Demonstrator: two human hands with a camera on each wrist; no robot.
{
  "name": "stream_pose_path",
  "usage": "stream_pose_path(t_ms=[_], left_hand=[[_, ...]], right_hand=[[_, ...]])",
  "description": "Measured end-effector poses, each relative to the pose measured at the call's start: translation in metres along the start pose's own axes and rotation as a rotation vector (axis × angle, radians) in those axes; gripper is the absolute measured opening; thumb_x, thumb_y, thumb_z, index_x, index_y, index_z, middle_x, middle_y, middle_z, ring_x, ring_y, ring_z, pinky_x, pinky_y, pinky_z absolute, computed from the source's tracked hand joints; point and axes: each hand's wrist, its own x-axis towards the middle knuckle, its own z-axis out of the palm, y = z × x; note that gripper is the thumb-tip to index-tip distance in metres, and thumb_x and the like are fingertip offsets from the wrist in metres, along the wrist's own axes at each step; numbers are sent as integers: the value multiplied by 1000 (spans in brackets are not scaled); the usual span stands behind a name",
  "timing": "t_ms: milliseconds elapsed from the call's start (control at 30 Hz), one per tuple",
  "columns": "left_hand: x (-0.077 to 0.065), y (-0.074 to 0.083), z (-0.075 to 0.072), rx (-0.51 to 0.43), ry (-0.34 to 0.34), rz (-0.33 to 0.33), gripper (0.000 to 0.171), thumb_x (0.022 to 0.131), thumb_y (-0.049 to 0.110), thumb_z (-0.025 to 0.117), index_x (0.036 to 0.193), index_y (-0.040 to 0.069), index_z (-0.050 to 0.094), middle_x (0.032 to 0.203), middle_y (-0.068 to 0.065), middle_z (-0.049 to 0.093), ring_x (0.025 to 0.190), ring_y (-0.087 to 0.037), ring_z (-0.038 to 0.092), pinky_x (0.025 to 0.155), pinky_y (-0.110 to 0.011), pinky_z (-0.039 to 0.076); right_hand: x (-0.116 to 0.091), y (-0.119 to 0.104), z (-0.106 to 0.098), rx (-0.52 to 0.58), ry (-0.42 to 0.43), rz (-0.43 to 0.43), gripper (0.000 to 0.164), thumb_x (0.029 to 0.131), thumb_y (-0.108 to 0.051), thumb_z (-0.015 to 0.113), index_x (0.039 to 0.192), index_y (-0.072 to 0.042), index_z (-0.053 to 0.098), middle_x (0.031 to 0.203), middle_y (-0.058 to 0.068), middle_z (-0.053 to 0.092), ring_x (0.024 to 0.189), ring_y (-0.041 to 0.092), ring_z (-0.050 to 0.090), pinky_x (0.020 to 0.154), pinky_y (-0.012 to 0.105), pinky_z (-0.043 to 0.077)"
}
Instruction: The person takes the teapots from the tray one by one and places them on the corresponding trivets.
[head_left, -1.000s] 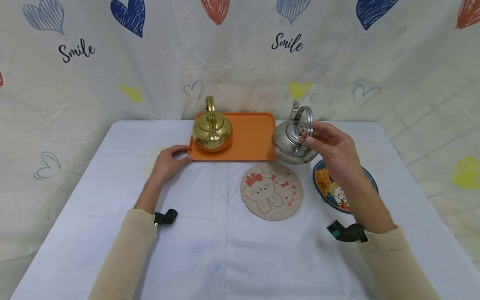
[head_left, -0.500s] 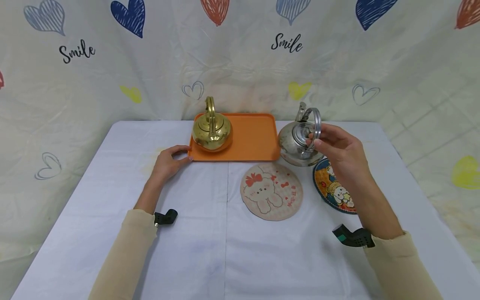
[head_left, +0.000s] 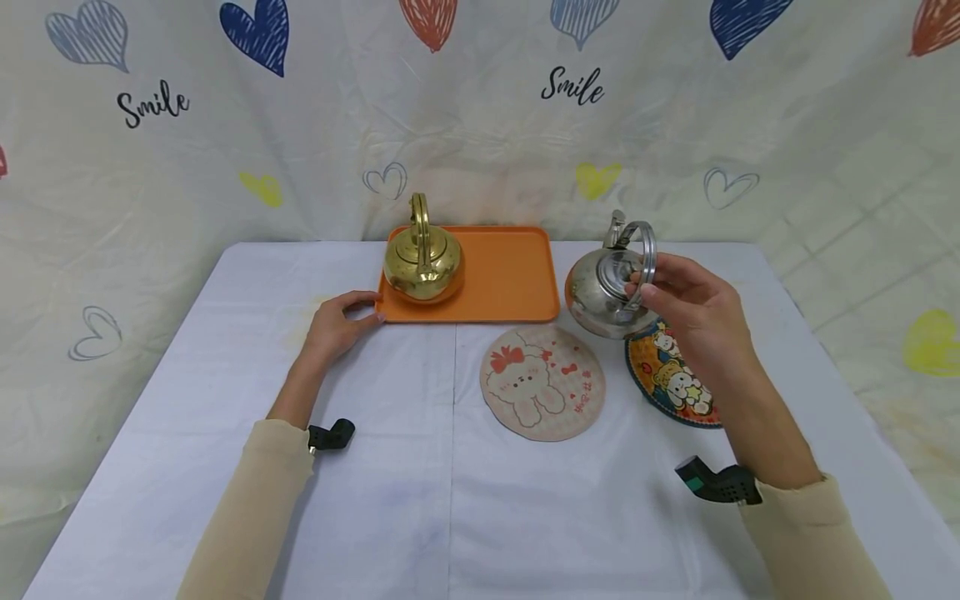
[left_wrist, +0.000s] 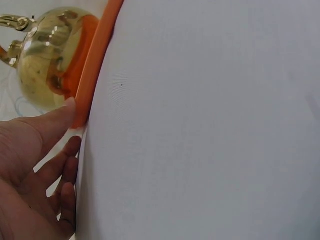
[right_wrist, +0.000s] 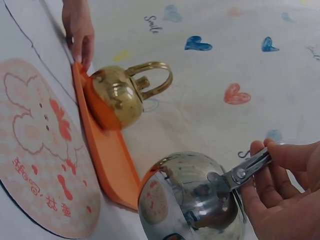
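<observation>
My right hand (head_left: 701,312) grips the upright handle of a shiny silver kettle (head_left: 603,296), just right of the orange tray (head_left: 510,275). The kettle's bottom overlaps the far edge of a dark blue-rimmed round mat (head_left: 675,387) in the head view; I cannot tell how high it hangs. Behind my right forearm part of that mat is hidden. A gold kettle (head_left: 422,258) stands on the tray's left part. My left hand (head_left: 333,329) touches the tray's near left corner with thumb and forefinger, and the left wrist view shows the thumb (left_wrist: 55,120) against the rim.
A pale round mat (head_left: 543,383) with a bunny drawing lies in front of the tray. White cloth covers the table (head_left: 390,500). A curtain (head_left: 480,125) with printed hearts hangs close behind the table's back edge.
My right hand has carried the silver kettle to the right and slightly nearer, away from the tray's right end. The left hand, tray and gold kettle have stayed put.
</observation>
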Motion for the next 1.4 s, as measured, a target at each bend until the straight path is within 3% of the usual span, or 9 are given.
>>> stream_pose_path(t_ms=[900, 1400], left_hand=[[-1, -4, 2, -3, 8, 13, 43, 98, 24, 73, 138, 13, 66, 148, -13, 61, 146, -33, 48, 128, -51, 33], [0, -2, 2, -7, 18, 25, 42, 98, 23, 74, 138, 13, 67, 147, -13, 62, 144, -32, 50, 127, -50, 34]], right_hand=[[-22, -1, -24, 13, 32, 2, 42, 101, 5, 60, 142, 9, 53, 111, 0, 72, 104, 10, 73, 99, 16, 53], [-29, -2, -36, 71, 13, -75, 37, 100, 15, 52, 137, 11, 56, 106, 3, 74, 102, 14, 73, 101, 20, 54]])
